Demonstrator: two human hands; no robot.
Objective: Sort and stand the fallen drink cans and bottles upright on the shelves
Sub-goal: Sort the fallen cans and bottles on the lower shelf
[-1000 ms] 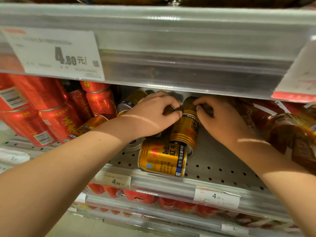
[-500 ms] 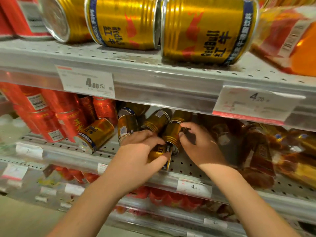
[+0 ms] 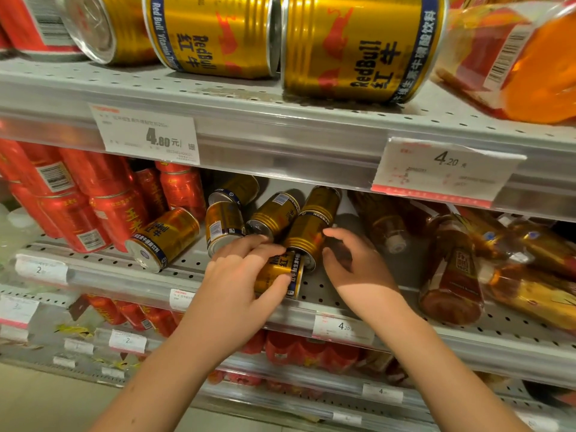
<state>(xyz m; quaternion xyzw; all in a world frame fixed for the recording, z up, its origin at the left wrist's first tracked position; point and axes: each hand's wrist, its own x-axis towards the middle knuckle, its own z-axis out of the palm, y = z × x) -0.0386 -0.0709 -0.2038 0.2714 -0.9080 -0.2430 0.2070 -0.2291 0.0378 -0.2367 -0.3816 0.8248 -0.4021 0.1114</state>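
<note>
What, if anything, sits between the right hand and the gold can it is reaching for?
Nothing visible. The right hand is open beside the tilted gold can, its thumb near the can's side; the left hand grips a different can lying in front.

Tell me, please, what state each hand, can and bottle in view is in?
Left hand: gripping front gold can, which lies on its side.
Right hand: open beside gold cans.
Other gold cans: fallen.
Red cans: upright, leaning.
Tea bottles: fallen.

I read "RedBull" w/ "Vitamin" on gold cans up top; price tags: "4.80", "4.20" upper rail & lower rail
</note>
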